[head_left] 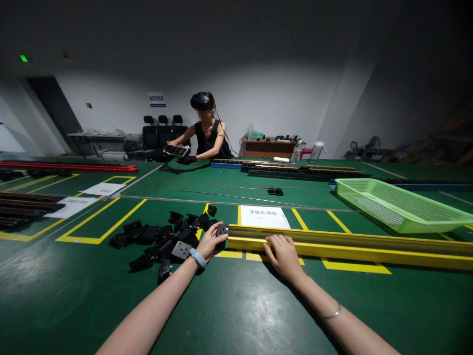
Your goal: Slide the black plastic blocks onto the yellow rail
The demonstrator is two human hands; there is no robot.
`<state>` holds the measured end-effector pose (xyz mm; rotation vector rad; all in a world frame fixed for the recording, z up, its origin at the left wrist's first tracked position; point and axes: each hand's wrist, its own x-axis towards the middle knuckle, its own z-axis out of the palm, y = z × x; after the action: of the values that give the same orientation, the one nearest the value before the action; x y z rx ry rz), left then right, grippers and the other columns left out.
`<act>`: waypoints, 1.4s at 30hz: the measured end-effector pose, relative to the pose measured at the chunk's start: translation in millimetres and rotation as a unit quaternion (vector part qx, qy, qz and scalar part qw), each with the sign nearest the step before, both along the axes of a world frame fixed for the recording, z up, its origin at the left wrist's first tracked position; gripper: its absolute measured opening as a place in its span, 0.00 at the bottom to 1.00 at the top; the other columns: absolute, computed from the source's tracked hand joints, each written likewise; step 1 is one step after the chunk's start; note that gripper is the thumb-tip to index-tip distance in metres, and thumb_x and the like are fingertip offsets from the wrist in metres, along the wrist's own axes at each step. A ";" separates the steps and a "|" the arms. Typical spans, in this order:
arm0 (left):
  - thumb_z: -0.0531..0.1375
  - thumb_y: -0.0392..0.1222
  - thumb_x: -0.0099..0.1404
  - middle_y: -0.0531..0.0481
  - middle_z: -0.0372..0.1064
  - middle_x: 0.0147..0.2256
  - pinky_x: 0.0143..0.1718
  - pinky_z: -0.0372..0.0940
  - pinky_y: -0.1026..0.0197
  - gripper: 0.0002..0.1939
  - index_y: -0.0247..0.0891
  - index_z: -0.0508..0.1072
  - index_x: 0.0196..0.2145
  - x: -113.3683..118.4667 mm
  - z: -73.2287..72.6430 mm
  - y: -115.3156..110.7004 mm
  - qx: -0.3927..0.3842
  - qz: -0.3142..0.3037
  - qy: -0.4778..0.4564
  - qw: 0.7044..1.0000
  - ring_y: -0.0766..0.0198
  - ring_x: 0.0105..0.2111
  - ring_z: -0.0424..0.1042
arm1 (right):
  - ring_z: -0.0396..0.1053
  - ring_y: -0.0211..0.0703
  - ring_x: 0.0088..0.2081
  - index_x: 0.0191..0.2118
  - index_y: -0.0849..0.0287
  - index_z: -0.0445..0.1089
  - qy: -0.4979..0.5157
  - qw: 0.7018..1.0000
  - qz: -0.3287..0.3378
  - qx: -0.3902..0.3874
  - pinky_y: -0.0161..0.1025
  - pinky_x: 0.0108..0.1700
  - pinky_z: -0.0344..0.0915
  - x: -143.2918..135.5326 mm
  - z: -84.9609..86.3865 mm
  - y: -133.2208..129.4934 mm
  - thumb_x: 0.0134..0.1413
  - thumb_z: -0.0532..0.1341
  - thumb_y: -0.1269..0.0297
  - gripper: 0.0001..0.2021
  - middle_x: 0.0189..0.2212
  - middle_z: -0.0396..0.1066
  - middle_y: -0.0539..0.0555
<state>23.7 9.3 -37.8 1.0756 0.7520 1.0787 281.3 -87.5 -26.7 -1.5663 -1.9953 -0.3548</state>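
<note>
You are holding a black socket module (pixel 222 230) at the left end of a yellow rail (pixel 351 254).
Your left hand (pixel 209 242) is gripping the module between thumb and fingers; your right hand (pixel 286 256) is resting on the rail's near wall, its fingers bending over the edge, though whether they are gripping, I cannot tell; loose black modules (pixel 150 233) are lying heaped beside your left hand on the green tabletop (pixel 236 305); a light green basket (pixel 428 224) is sitting beyond the rail.
</note>
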 end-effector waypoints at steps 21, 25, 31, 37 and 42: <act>0.70 0.41 0.47 0.39 0.66 0.52 0.57 0.56 0.51 0.38 0.37 0.64 0.55 -3.3 -1.1 0.0 0.002 0.001 0.034 0.999 0.53 0.54 0.64 | 0.64 0.41 0.36 0.39 0.58 0.67 -0.002 1.000 0.002 0.013 0.40 0.42 0.50 -4.1 1.9 -0.2 0.62 0.49 0.61 0.12 0.33 0.70 0.54; 0.70 0.41 0.46 0.39 0.65 0.52 0.57 0.56 0.50 0.38 0.37 0.65 0.55 -3.2 -0.8 -0.3 -0.002 0.011 0.036 0.999 0.52 0.54 0.64 | 0.64 0.41 0.36 0.39 0.58 0.67 -0.001 1.000 0.002 0.014 0.40 0.42 0.50 -3.7 2.1 -0.1 0.62 0.49 0.61 0.12 0.32 0.70 0.53; 0.69 0.43 0.47 0.38 0.69 0.46 0.55 0.58 0.50 0.43 0.34 0.57 0.58 -1.8 -0.5 -0.3 0.009 0.001 0.039 0.999 0.54 0.48 0.70 | 0.63 0.42 0.37 0.39 0.58 0.67 -0.001 1.000 0.001 0.003 0.40 0.42 0.49 -2.9 1.6 0.0 0.62 0.49 0.60 0.12 0.33 0.70 0.53; 0.69 0.42 0.48 0.38 0.69 0.45 0.55 0.58 0.51 0.42 0.33 0.57 0.57 -0.6 2.7 -2.1 0.006 -0.001 0.045 0.999 0.55 0.48 0.69 | 0.63 0.41 0.36 0.39 0.58 0.67 0.000 1.000 0.002 0.010 0.40 0.41 0.49 -3.0 1.8 0.4 0.62 0.48 0.60 0.13 0.32 0.70 0.53; 0.69 0.43 0.48 0.39 0.70 0.45 0.55 0.58 0.50 0.39 0.36 0.60 0.56 -1.1 4.8 -3.3 0.003 -0.002 0.050 0.999 0.55 0.48 0.70 | 0.63 0.41 0.36 0.38 0.58 0.67 -0.007 1.000 0.001 0.017 0.40 0.41 0.49 -3.5 2.4 0.3 0.62 0.49 0.60 0.12 0.32 0.70 0.53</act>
<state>22.6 5.9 -32.9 1.1422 0.8264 1.0311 277.8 -87.3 -24.3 -1.5452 -1.9909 -0.3986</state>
